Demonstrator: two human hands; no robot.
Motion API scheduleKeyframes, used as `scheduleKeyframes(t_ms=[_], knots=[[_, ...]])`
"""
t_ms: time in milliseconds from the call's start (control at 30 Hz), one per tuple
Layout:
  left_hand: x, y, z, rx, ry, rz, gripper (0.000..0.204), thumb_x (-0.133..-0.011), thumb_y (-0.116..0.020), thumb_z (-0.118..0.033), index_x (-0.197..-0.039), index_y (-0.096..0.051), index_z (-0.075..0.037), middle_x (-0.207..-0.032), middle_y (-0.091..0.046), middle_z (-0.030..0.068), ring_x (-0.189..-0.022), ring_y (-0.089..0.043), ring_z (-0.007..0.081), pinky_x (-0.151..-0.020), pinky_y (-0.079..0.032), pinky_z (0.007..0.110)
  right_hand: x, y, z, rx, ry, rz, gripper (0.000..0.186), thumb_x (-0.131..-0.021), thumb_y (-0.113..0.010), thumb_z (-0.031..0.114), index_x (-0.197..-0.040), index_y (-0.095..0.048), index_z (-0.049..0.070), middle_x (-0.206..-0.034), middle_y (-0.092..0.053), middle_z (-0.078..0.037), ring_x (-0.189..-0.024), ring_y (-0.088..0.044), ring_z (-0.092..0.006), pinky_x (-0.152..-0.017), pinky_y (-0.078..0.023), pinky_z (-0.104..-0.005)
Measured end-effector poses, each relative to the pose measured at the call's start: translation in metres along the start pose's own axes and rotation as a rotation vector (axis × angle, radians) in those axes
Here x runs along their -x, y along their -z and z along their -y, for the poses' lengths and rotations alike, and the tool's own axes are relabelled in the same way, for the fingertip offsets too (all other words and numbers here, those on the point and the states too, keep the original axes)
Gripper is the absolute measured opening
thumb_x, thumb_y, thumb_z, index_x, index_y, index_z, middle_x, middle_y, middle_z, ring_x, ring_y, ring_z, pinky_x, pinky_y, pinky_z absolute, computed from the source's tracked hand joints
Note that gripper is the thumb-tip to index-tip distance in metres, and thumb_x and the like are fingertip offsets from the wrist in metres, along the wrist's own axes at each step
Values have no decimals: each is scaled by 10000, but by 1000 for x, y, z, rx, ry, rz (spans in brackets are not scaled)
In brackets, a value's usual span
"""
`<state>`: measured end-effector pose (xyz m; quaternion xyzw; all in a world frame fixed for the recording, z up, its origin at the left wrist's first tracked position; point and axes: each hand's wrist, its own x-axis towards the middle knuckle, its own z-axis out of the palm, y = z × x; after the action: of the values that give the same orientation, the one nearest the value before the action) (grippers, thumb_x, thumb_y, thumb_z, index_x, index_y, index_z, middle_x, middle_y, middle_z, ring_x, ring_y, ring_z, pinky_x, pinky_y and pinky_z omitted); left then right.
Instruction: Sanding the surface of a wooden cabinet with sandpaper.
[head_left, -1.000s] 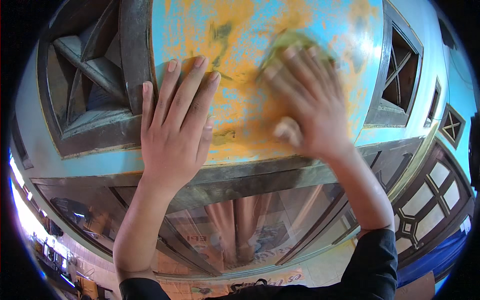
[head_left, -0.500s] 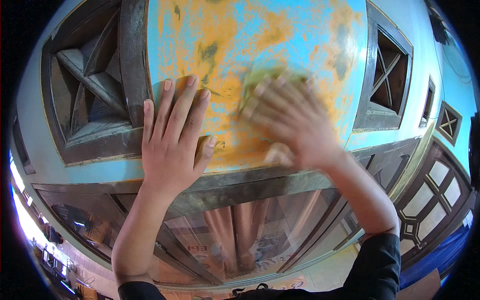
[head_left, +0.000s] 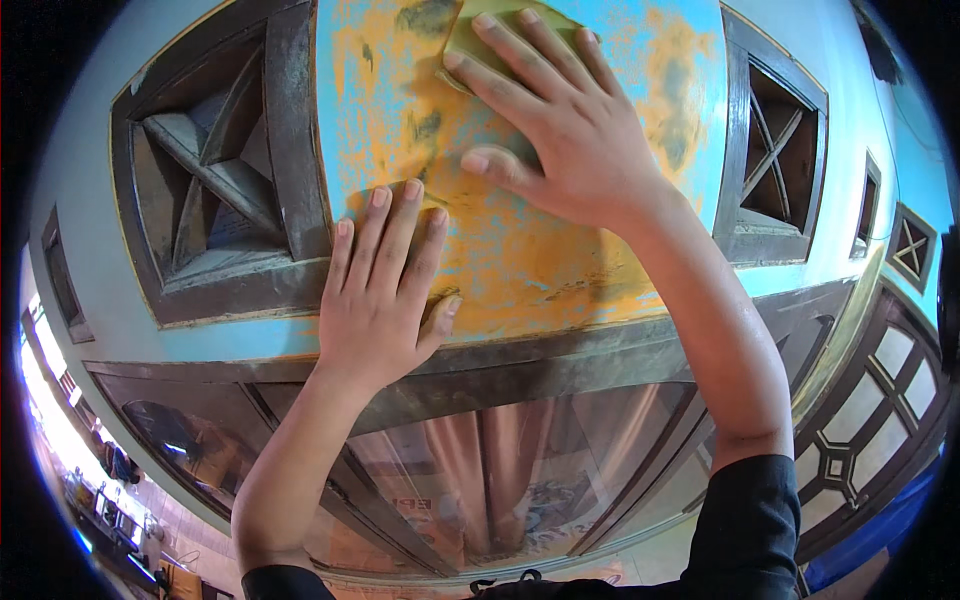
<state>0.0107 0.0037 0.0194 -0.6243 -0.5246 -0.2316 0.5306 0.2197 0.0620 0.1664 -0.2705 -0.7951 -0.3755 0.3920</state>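
Observation:
Under the outstretched fingers of my right hand (head_left: 585, 150) is a thin yellow-green sheet, apparently sandpaper (head_left: 468, 42), pressed flat on the wall panel (head_left: 530, 265). The panel is light blue with worn orange and dark patches. My right thumb sticks out below the sheet. Lower and to the left, my left hand (head_left: 382, 290) rests on the panel's lower left part. Its fingers point up, slightly apart, and it holds nothing.
Dark wooden vents with crossed bars flank the panel, one left (head_left: 215, 170) and one right (head_left: 775, 150). Beneath runs a dark wooden beam (head_left: 520, 375) above glass panes with a brownish curtain (head_left: 500, 470) behind. A panelled door (head_left: 870, 400) stands far right.
My right hand has moved up and slightly left over the panel with the sandpaper under it. My left hand stays on the wall, appearing a little lower and further right as the view shifted.

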Motion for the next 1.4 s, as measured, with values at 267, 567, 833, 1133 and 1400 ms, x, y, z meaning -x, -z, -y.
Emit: scheduleKeyframes(t_ms=[267,567,833,1133,1400], knots=[[2,-1,-7,3,-59,34,648,-923,-449,-440,-1462,-366,-89,-1550,-252,177,-1452,-183,366,-1139,-165,564,-33,8,-80,-118,-593,-434,589,-996,-361,433,-1513,-253,173,-1589,-166,-107,-1478,-78,-270,-1194,-68,-450],[5,-2,-7,18,-32,16,656,-881,-520,-445,-1459,-394,-161,-1560,-268,96,-1453,-211,292,-1179,-104,493,-57,-6,-52,-129,-233,-523,614,-991,-367,454,-1491,-307,102,-1564,-229,-151,-1468,-126,-309,-1190,-95,-453],[8,0,0,62,-5,1,645,-853,-551,-440,-1429,-432,-175,-1542,-299,79,-1433,-251,275,-1155,-191,494,-81,-5,62,-71,169,-168,622,-994,-303,493,-1501,-285,133,-1573,-210,-121,-1467,-124,-309,-1198,-82,-454],[13,-4,-1,101,-57,24,713,-821,-602,-447,-1439,-411,-147,-1550,-269,99,-1426,-245,347,-1116,-249,571,-85,-8,71,36,138,-174,613,-994,-303,496,-1508,-270,164,-1577,-188,-131,-1460,-136,-335,-1192,-102,-486],[16,-5,-6,53,-57,19,735,-804,-623,-457,-1444,-407,-167,-1557,-255,92,-1439,-212,334,-1123,-229,572,-72,-2,36,-120,122,-225,600,-982,-317,529,-1498,-308,221,-1577,-206,-96,-1464,-131,-314,-1196,-92,-463]])
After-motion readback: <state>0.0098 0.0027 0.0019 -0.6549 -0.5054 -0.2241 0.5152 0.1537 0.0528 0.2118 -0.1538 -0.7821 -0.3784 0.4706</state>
